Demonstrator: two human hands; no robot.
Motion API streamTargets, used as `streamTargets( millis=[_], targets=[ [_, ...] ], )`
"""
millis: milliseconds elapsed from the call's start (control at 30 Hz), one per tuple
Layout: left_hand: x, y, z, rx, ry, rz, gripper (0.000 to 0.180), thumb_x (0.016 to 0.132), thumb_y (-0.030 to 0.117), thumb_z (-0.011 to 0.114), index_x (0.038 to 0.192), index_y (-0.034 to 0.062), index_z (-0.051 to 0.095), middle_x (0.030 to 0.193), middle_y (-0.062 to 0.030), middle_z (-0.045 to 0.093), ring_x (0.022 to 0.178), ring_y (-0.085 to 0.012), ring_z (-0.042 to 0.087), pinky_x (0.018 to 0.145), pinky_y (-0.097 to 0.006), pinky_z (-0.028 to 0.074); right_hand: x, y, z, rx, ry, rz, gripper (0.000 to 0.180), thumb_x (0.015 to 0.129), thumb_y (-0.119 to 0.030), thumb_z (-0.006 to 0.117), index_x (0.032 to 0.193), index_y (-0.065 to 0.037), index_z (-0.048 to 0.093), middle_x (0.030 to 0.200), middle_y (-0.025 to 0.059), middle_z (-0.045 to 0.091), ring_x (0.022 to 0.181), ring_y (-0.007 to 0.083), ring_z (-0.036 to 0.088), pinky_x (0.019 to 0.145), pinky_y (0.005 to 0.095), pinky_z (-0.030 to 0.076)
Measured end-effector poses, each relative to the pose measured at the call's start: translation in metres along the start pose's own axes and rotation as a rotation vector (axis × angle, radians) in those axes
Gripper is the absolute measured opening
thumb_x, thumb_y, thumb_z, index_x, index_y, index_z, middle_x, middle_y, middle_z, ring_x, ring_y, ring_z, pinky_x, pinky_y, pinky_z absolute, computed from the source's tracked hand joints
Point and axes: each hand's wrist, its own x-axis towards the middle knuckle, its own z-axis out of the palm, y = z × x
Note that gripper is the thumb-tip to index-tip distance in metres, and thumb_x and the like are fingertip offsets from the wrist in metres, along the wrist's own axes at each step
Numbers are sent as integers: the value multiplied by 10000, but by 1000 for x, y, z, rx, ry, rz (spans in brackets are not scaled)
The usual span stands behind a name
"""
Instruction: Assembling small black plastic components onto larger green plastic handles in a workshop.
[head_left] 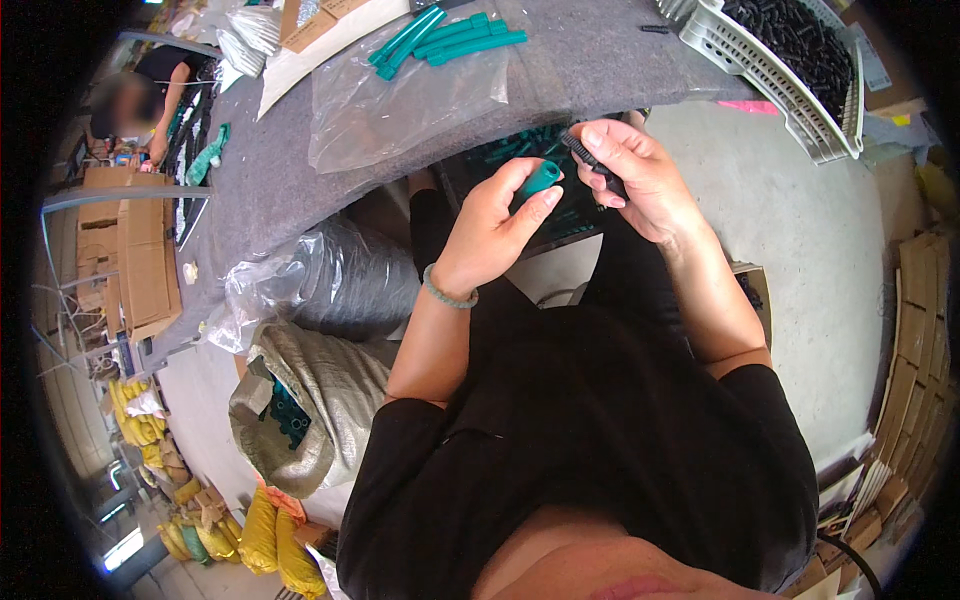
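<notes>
Below the grey felt-covered table [300,170] filling the upper frame, at upper centre, my left hand [495,225] curls its fingers around a short teal rubber sleeve [540,178], while just to its right my right hand [640,170] pinches a small black ribbed plastic piece [583,150] close beside it.

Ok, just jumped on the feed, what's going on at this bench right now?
A seated person holds a teal tube in the left hand and a small black ribbed part in the right hand, the two close together above the lap. More teal tubes lie on a clear bag on the grey table. A white basket of black parts sits at the right.
</notes>
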Motion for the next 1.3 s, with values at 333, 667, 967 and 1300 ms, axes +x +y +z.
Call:
streamTargets(
  millis=[333, 667, 967, 1300],
  targets=[
    [0, 8, -2, 141, 15, 35, 222, 867, 169, 606, 1006, 8, 545, 809, -98, 568, 723, -175, 545, 679, -291, 439, -5, 1, 11, -1023, -81, -637, 256, 903, -171, 539, 1100, -11, 564, 889, 109, 574, 792, 269, 565, 734, 345, 457],
    [1, 2, 1, 196, 28, 90, 274, 873, 216, 601, 1055, 23, 531, 850, -117, 585, 764, -240, 584, 702, -324, 454, -6, 2, 2, -188, 0, -193, 164, 900, -165, 576, 995, -30, 578, 789, -6, 595, 545, 24, 445, 445, 157, 314],
    [0, 8, -1, 73, -19, -69, 220, 929, 179, 516, 1029, -13, 557, 900, -12, 564, 825, -74, 477, 744, -226, 397, -6, 9, -2, -394, -8, -304, 157, 885, -132, 599, 994, -19, 605, 778, -26, 595, 593, 21, 480, 515, 171, 383],
    [0, 7, -4, 382, 59, 67, 148, 778, 145, 539, 806, 2, 564, 650, -67, 487, 622, -134, 479, 576, -276, 382, -16, -9, 6, -1095, -174, -523, 195, 816, -126, 640, 984, -35, 602, 824, 95, 635, 703, 228, 606, 626, 321, 478]
  ],
)
